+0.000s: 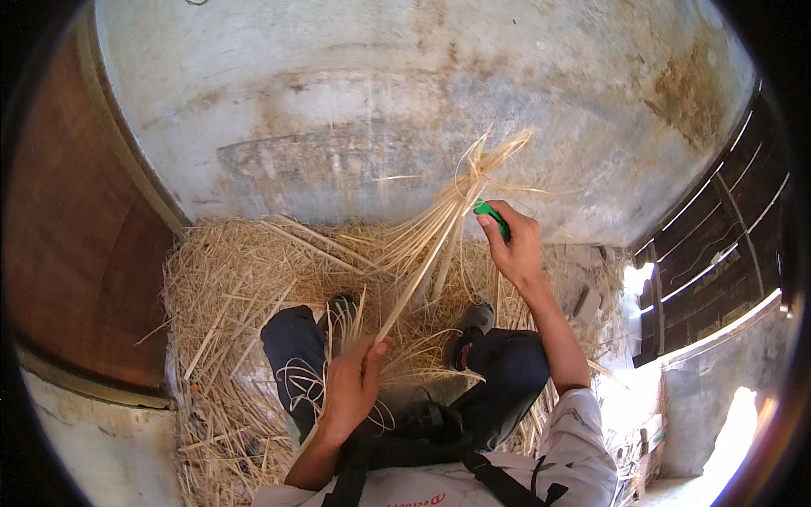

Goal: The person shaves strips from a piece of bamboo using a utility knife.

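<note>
My left hand (pixel 351 387) is closed round the near end of a long pale bamboo strip (pixel 414 291), between my knees. The strip slants up and away to the right. My right hand (pixel 517 243) grips a small green-handled cutter (pixel 492 217) beside the strip's far part; its blade is hard to make out. Behind it stands a fanned bundle of thin bamboo splints (pixel 435 221), with frayed tips near the wall. Thin curled strips (pixel 302 382) hang by my left wrist, over my left knee.
Shavings and loose strips (pixel 232 338) cover the floor around my feet. A stained plaster wall (pixel 338 127) rises in front. At the left is a brown panel (pixel 93 253), at the right a dark slatted partition (pixel 718 228). A small block (pixel 587 304) lies beyond my right forearm.
</note>
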### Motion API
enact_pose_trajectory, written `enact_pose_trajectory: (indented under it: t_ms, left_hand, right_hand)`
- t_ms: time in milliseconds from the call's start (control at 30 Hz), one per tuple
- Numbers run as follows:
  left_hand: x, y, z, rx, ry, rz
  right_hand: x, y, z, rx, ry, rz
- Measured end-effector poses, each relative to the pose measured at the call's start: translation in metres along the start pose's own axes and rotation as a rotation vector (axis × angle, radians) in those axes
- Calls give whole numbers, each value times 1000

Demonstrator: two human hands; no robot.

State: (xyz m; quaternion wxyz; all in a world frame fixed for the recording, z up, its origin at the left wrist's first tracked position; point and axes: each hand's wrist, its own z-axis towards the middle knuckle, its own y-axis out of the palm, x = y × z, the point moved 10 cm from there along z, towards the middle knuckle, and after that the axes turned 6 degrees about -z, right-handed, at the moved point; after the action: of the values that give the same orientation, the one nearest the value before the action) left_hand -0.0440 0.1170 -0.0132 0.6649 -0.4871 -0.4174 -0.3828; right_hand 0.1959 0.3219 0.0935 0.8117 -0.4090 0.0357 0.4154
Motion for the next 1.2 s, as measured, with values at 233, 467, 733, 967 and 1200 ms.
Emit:
enact_pose_trajectory:
  t_ms: [233, 467, 733, 967, 1200]
  left_hand:
    - [9, 1, 11, -23, 66, -95]
    - [11, 1, 13, -20, 51, -117]
    - [8, 5, 14, -12, -54, -109]
    - [30, 1, 26, 80, 130, -104]
    - [40, 2, 25, 130, 110, -57]
  right_hand:
    - [22, -2, -13, -9, 194, 421]
    - [30, 1, -16, -107, 233, 657]
    - [-58, -2, -32, -102, -317, 130]
    - [-111, 14, -58, -147, -478, 16]
    - [-105, 9, -53, -113, -408, -20]
